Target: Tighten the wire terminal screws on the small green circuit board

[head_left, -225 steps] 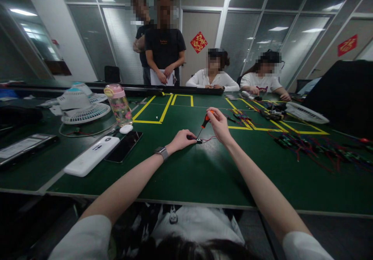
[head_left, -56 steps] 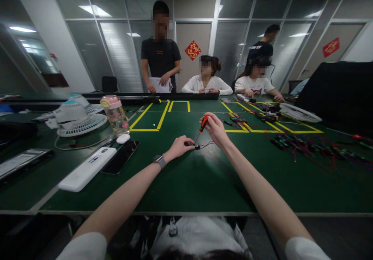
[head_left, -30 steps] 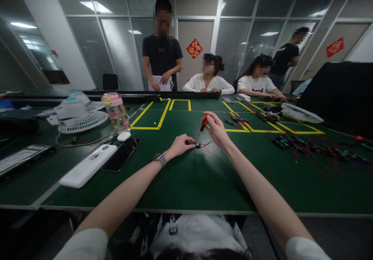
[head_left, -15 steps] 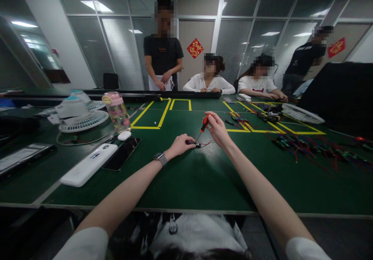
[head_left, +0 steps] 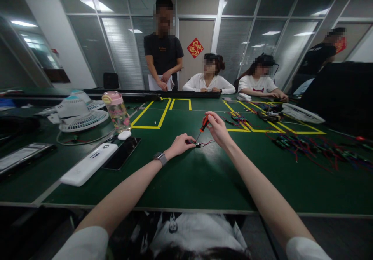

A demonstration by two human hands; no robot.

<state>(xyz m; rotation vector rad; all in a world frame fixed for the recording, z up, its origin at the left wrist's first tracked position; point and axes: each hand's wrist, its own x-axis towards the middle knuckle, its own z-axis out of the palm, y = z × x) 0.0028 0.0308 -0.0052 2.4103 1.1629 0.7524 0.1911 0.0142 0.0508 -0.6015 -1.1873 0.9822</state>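
My right hand (head_left: 218,128) grips a screwdriver (head_left: 205,123) by its red and black handle. The shaft slants down to the left, and its tip meets a small dark circuit board (head_left: 197,145) on the green table (head_left: 186,182). My left hand (head_left: 182,145), with a watch on the wrist, pinches the board's left end and holds it against the table. Thin red and dark wires (head_left: 208,142) trail from the board to the right, under my right hand. Fingers cover part of the board, so its details are too small to make out.
Left of my arms lie a black phone (head_left: 122,154), a white power bank (head_left: 89,164), a pink-lidded bottle (head_left: 117,112) and a white fan (head_left: 83,121). Several wired boards (head_left: 314,147) are heaped at right. Across the table are two seated people and one standing.
Both my hands, the screwdriver and the board stay almost in place. In the background, a person at the far right has moved further right.
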